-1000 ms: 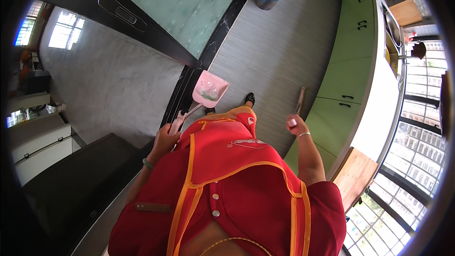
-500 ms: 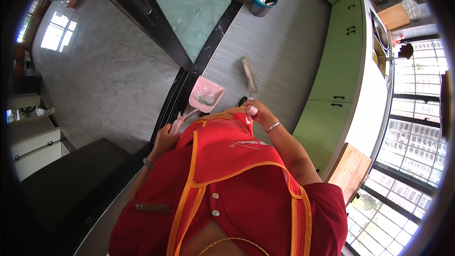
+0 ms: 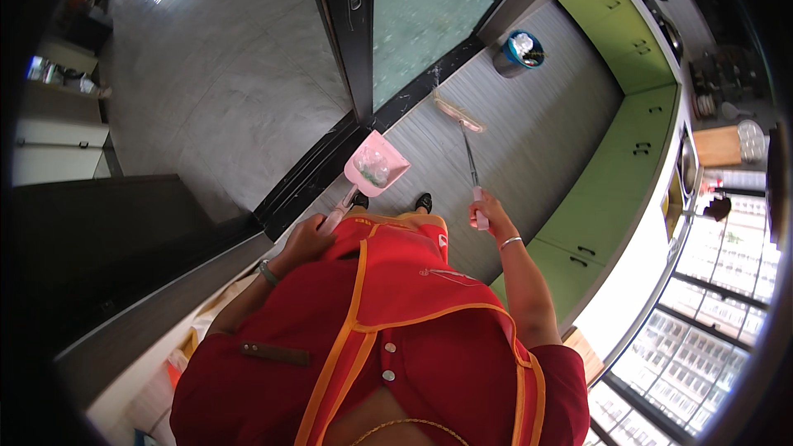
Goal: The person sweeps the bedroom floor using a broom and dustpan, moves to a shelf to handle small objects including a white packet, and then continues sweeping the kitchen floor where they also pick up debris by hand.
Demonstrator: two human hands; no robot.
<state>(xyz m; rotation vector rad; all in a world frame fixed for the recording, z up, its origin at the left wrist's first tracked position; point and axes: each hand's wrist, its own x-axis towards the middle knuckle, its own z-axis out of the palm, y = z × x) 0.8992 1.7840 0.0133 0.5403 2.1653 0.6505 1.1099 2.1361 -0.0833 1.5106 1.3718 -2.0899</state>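
My left hand (image 3: 307, 239) is closed around the pale pink handle of a dustpan (image 3: 361, 175). Its pink pan holds crumpled clear plastic and some green bits, and it hangs near the dark door sill. In my right hand (image 3: 491, 213) is the pink grip of a broom (image 3: 471, 157), whose thin grey pole runs forward. The broom's light bristle head (image 3: 459, 115) rests on the grey floor ahead, close to the sill. Both hands are wrapped round their handles, in front of my red apron (image 3: 421, 272).
A blue trash bin (image 3: 514, 64) with white waste stands on the floor ahead to the right. Green cabinets (image 3: 615, 165) line the right side under a white counter. A dark-framed glass door (image 3: 353, 41) stands over the black sill (image 3: 310, 165) on the left. My black shoes (image 3: 424, 201) show below.
My right hand has moved right and the broom head forward and left, toward the sill. The dustpan stays in my left hand. The whole view has turned, shifting the bin rightward.
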